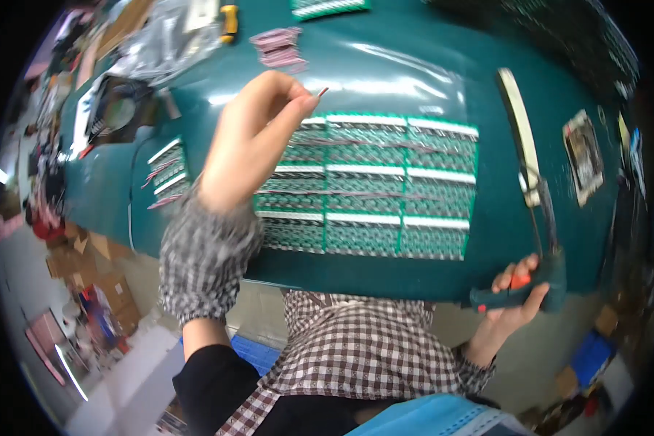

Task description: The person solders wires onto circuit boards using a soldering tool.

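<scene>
My left hand (254, 138) is raised over the far left part of a green circuit board panel (363, 236). Its thumb and forefinger pinch a thin wire (323, 92) with a reddish end sticking out. The panel lies flat, with rows of white strips, and thin pinkish wires lie across it. At the table's front right edge, my right hand (519, 298) is wrapped round a dark green soldering gun (555, 280) with a red trigger. The gun's tip points away from me, close to a long pale bar (519, 138).
A bundle of pinkish wires (277, 49) lies beyond my left hand. Smaller boards with wires (168, 171) sit to the left. Further off are a clear plastic bag (163, 51) and a yellow-handled tool (229, 23). A worn flat packet (583, 156) lies at the right.
</scene>
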`<action>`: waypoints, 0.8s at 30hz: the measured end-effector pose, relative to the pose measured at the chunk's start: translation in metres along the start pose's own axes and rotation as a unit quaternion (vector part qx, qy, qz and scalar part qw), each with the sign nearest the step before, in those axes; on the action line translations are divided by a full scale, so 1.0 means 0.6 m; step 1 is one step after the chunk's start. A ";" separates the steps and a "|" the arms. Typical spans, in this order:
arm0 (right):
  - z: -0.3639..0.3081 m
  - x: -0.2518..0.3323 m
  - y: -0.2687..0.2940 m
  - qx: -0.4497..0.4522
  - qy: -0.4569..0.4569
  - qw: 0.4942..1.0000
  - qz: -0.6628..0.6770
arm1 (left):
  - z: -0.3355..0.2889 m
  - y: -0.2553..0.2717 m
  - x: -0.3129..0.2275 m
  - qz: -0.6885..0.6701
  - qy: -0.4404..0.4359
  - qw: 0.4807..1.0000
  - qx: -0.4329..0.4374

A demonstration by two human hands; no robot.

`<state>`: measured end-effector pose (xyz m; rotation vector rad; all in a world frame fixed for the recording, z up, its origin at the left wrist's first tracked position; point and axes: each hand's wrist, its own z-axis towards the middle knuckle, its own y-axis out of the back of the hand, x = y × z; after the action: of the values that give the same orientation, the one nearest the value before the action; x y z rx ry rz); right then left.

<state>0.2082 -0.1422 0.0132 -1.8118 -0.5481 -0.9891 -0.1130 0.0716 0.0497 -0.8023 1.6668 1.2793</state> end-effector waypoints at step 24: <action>-0.038 0.043 0.040 -0.002 0.021 0.997 -0.080 | -0.050 -0.224 -0.068 0.168 -0.174 0.959 0.146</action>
<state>0.2316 -0.1746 0.0261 -1.7679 -0.6740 -1.1331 0.0139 0.0062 0.0353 -0.1061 1.6872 1.2693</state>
